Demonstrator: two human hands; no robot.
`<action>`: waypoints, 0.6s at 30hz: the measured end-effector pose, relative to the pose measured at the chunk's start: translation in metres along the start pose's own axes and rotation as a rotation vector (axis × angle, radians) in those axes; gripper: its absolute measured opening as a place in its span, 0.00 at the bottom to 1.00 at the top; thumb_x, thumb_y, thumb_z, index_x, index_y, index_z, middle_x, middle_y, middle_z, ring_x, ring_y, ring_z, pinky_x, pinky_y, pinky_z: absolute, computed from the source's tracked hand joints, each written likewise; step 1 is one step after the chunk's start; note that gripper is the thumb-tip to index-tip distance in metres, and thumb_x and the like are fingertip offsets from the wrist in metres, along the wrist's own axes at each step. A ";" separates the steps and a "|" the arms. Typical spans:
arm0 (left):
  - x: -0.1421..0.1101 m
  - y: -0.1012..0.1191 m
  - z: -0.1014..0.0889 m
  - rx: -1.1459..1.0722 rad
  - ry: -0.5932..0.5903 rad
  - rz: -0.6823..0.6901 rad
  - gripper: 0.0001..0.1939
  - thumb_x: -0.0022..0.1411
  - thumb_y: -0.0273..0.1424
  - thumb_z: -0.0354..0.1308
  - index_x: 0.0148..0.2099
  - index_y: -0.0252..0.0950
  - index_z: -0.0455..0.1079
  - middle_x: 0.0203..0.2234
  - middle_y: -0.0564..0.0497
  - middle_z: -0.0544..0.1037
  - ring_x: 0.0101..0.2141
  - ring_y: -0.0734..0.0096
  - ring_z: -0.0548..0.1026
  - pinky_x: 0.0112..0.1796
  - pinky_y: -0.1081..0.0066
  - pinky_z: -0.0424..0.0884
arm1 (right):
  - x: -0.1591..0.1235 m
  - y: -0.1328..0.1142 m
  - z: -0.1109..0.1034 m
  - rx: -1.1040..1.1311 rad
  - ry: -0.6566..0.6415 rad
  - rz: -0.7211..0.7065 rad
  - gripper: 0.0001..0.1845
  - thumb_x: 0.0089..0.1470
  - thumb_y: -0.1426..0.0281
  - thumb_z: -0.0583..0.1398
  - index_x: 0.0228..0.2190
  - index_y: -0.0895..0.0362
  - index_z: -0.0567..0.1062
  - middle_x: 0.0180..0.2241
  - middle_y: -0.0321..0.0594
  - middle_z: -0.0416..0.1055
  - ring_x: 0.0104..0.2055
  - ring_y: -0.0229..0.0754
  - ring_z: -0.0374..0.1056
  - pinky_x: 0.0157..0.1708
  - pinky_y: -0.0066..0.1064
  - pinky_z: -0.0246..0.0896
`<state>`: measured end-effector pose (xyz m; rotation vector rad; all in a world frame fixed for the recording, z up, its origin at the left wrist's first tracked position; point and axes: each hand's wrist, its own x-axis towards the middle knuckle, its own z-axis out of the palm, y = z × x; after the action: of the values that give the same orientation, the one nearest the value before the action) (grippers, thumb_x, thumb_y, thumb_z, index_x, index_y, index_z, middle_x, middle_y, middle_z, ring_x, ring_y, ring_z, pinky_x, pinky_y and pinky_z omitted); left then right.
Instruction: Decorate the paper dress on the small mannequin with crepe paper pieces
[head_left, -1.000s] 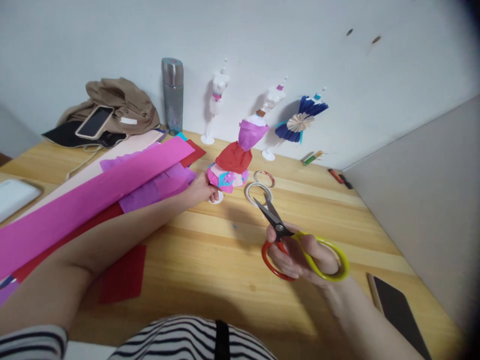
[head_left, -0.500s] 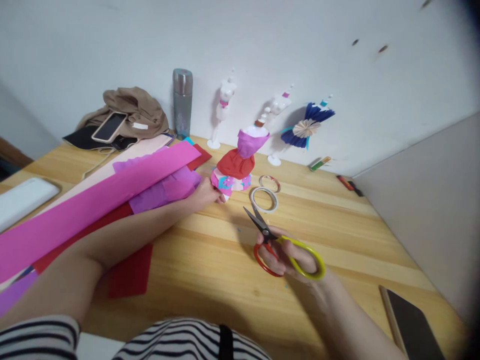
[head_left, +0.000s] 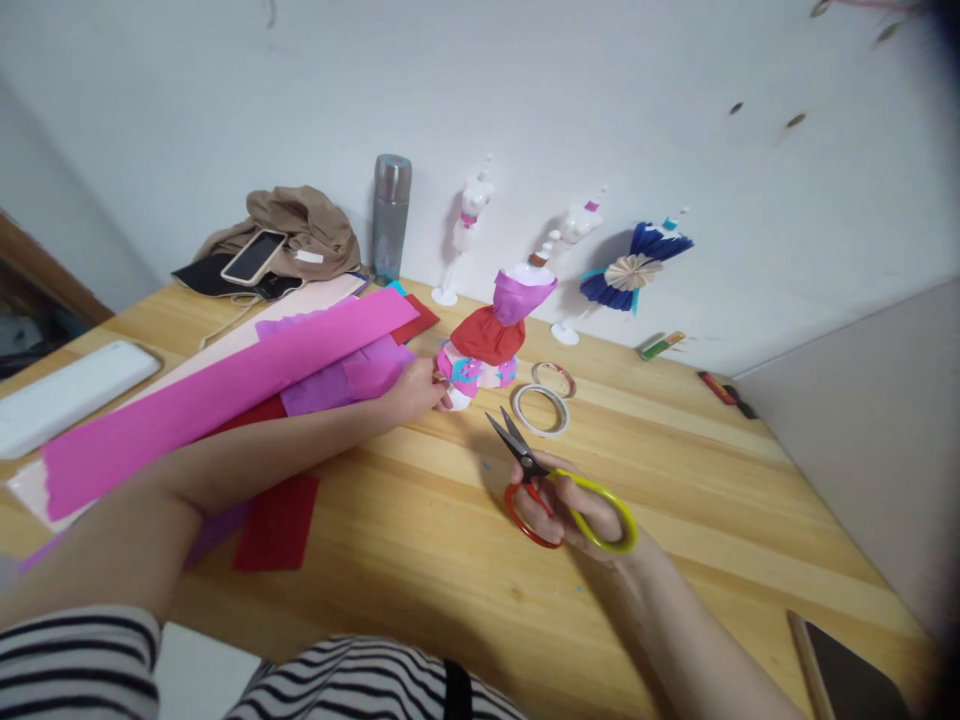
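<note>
A small dress form (head_left: 525, 300) stands tilted on the table, clothed in a purple paper top, a red paper middle and a pink-and-blue patterned lower tier. My left hand (head_left: 417, 390) grips it low down, fingers closed at the white base below the skirt. In my right hand (head_left: 577, 505) is a pair of scissors (head_left: 529, 464) with one yellow and one red handle. Its blades are parted, pointing toward the dress form with nothing between them. Two tape rolls, the nearer a white one (head_left: 517, 410), lie beyond the blade tips.
Pink crepe paper (head_left: 225, 400) and red sheets (head_left: 277, 525) lie under and beside my left arm. Behind stand a thermos (head_left: 391, 220), a bare dress form (head_left: 466, 235) and one in navy paper (head_left: 645, 265). A dark tablet-like object (head_left: 855, 670) lies front right.
The view has swung slightly left, so the table things appear further right. My right hand and the scissors sit a little closer to the dress form's side. Both grips are unchanged.
</note>
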<state>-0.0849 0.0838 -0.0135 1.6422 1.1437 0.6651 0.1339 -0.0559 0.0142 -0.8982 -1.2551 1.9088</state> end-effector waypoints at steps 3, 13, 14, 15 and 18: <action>-0.019 0.002 -0.001 -0.080 0.122 -0.102 0.06 0.61 0.22 0.51 0.39 0.34 0.68 0.19 0.56 0.69 0.20 0.78 0.69 0.24 0.78 0.65 | 0.004 0.000 0.000 0.006 -0.055 -0.018 0.28 0.50 0.42 0.62 0.37 0.53 0.70 0.15 0.27 0.56 0.15 0.32 0.44 0.16 0.26 0.43; -0.074 0.034 0.003 0.134 0.152 0.268 0.16 0.58 0.33 0.59 0.48 0.33 0.76 0.34 0.49 0.79 0.32 0.71 0.74 0.33 0.72 0.69 | 0.001 0.004 -0.003 -0.004 -0.058 0.128 0.29 0.52 0.42 0.61 0.37 0.57 0.72 0.13 0.27 0.57 0.12 0.30 0.45 0.12 0.23 0.43; -0.075 0.039 0.003 0.225 0.127 0.355 0.16 0.57 0.33 0.61 0.46 0.33 0.77 0.36 0.47 0.79 0.36 0.68 0.75 0.38 0.69 0.70 | 0.002 0.005 -0.004 -0.013 -0.059 0.126 0.29 0.53 0.43 0.61 0.36 0.57 0.72 0.13 0.28 0.58 0.12 0.30 0.46 0.12 0.23 0.42; -0.074 0.043 0.002 0.317 0.099 0.426 0.14 0.56 0.32 0.62 0.43 0.32 0.78 0.36 0.46 0.80 0.38 0.66 0.75 0.42 0.67 0.70 | 0.002 0.006 -0.005 -0.022 -0.061 0.127 0.28 0.54 0.44 0.61 0.36 0.58 0.72 0.13 0.28 0.58 0.12 0.30 0.47 0.12 0.23 0.42; -0.068 0.047 0.001 0.497 -0.011 0.523 0.06 0.56 0.29 0.61 0.33 0.34 0.78 0.31 0.47 0.80 0.38 0.65 0.75 0.43 0.67 0.68 | 0.000 0.005 -0.005 -0.057 -0.080 0.132 0.27 0.56 0.46 0.60 0.38 0.58 0.72 0.14 0.28 0.59 0.12 0.29 0.47 0.12 0.22 0.42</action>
<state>-0.0944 0.0180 0.0366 2.4100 0.9136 0.7281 0.1373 -0.0545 0.0080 -0.9633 -1.3319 2.0390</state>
